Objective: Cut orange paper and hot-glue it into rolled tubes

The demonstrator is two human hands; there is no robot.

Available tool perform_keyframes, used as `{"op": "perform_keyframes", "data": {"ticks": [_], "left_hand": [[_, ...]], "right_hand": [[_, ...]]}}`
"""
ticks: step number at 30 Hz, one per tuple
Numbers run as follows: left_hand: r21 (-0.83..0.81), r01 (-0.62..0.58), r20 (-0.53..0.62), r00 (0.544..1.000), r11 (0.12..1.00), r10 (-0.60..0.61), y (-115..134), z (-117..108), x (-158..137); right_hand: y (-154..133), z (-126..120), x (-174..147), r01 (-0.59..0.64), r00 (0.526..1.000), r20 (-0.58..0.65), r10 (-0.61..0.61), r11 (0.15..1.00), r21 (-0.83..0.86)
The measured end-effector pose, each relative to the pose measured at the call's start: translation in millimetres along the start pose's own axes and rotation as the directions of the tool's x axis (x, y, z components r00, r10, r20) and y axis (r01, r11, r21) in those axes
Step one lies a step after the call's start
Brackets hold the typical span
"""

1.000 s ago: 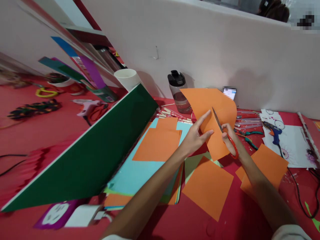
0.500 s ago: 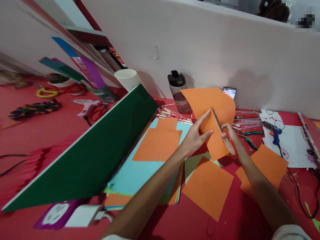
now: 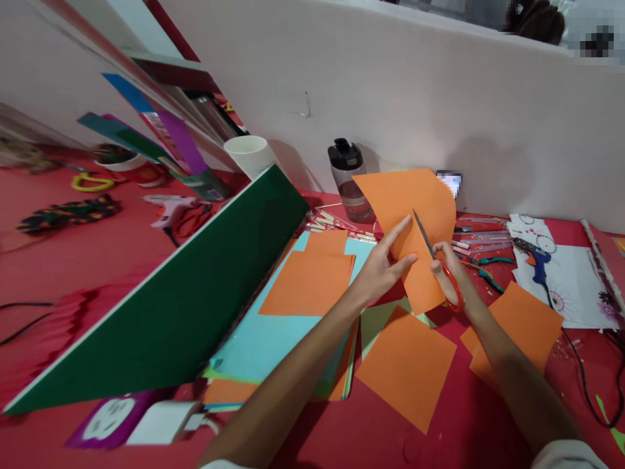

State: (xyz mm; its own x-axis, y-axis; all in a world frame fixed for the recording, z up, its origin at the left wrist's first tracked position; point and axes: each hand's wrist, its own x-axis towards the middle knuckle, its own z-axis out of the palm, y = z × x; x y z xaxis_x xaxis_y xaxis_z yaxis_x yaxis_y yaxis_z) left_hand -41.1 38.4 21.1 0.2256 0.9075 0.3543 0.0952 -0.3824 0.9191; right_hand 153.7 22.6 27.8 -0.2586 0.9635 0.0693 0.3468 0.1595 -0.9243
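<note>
My left hand grips a large sheet of orange paper, index finger and thumb on its near face. My right hand is closed around the red handles of a pair of scissors. The blades lie against the raised paper, pointing up and away from me. Below the hands, an orange paper square lies on the red table. More orange pieces rest under my right forearm. To the left, cut orange paper sits on a stack of light blue sheets.
A green board leans at the left. Against the wall stand a water bottle and a white cup. A blue glue gun with a cable lies at the right, near pliers. A white charger is at front left.
The upper right part of the held orange sheet has bent slightly, its right edge shifting left. My hands and the scissors have hardly moved.
</note>
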Motion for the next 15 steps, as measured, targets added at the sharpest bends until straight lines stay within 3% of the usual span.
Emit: {"op": "perform_keyframes", "data": {"ticks": [7,15], "left_hand": [[-0.012,0.026,0.028,0.999,1.000,-0.026,4.6,0.4,-0.8],[-0.014,0.029,0.037,0.999,0.999,-0.029,4.8,0.5,-0.6]], "right_hand": [[-2.7,-0.9,-2.3,-0.024,1.000,0.017,0.023,0.998,0.056],[0.2,-0.9,-3.0,0.003,1.000,-0.022,-0.004,1.000,-0.031]]}}
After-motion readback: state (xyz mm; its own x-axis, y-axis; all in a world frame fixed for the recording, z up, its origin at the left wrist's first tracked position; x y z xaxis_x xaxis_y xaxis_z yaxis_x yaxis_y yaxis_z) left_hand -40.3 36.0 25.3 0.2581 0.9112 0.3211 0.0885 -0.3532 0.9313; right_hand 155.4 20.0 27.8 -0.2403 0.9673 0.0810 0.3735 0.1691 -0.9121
